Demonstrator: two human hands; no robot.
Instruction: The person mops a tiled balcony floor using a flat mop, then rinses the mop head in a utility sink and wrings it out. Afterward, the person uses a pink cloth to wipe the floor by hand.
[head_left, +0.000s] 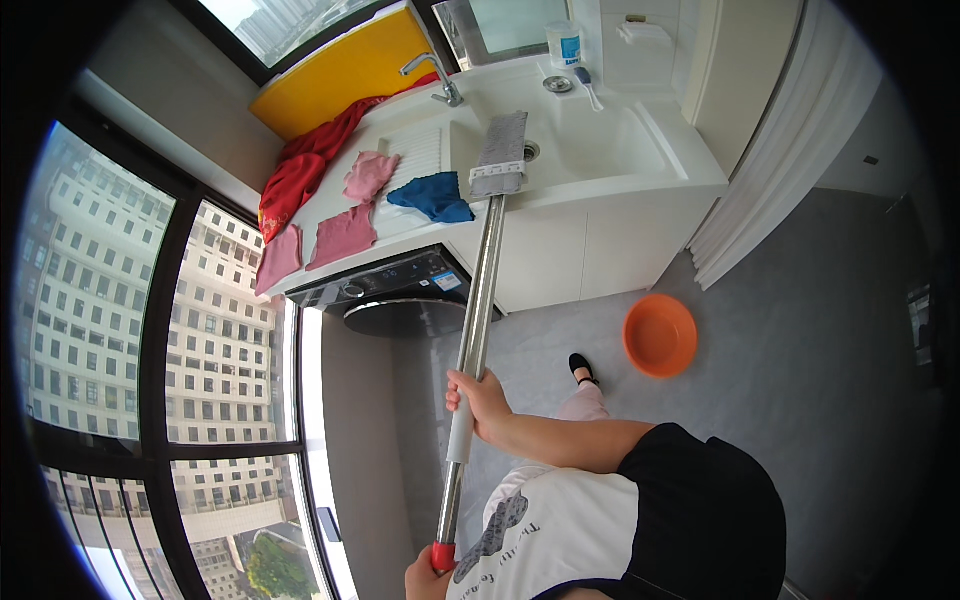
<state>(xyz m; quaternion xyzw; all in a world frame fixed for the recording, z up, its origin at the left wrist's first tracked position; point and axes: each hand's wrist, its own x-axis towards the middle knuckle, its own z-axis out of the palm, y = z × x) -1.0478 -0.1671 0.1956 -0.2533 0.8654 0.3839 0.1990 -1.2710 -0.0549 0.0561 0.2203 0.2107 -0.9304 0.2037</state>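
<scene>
My right hand (482, 405) is wrapped around the light grey grip sleeve of a flat mop with a telescopic steel pole (482, 300). Lower down, at the picture's bottom edge, my left hand (426, 576) holds the pole's end by its red cap (443, 556); part of this hand is cut off. The pole runs away from me to the mop head (501, 154), which has a grey fabric pad and lies over the front part of a white sink (611, 142). The pad partly covers the drain (531, 151).
Left of the sink, a blue cloth (435, 196), several pink cloths (341, 236) and red fabric (300, 176) lie on the counter. A faucet (448, 91) and brush (589, 86) are behind. Below is a black washing machine (397, 277). An orange basin (660, 335) stands on the floor.
</scene>
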